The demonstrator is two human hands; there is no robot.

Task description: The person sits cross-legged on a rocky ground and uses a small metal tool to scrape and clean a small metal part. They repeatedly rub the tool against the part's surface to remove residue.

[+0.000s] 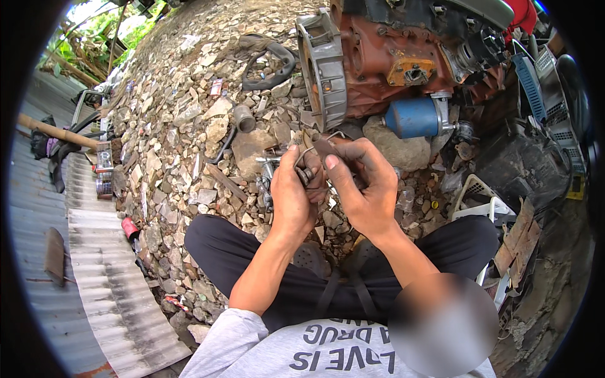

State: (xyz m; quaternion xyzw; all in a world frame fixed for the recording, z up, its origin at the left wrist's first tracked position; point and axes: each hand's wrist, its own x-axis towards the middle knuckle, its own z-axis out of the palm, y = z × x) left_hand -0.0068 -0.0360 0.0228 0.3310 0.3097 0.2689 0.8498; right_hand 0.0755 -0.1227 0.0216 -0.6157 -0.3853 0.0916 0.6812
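Item under examination: a small, dull metal part, grey-brown and worn, with a thin, pale curved edge and a dark, rounded lower portion. It is situated on the near side of the reddish-brown painted metal engine block, off the ground. My fingers cover much of it, so I cannot tell its full outline. Against its right side, or just beside it, is a thin, flat, dark brown piece; I cannot tell whether the two touch.

My left grip is clamped on the metal part, thumb on one side and fingers curled around the lower portion. My right grip is pinched on the flat brown piece, thumb laid along its near face and forefinger bent behind it.

Both of my hands are raised before the engine block, close together, with the fingertips almost meeting. My forearms angle inward toward it, wrists lightly bent.

Also recorded: a blue cylindrical canister mounted on the near side of the engine block; a short grey metal tube lying to its left, on ground of loose, pale broken stones.
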